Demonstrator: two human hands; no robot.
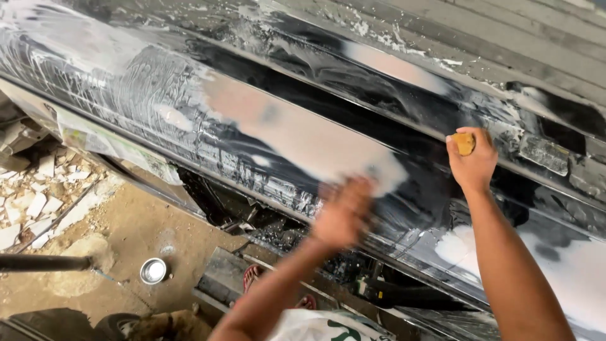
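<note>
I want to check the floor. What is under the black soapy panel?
Under the panel show a dirt floor, a small metal tin, broken rubble and a red sandal. The left hand and its arm cover part of the dark gap below.
</note>
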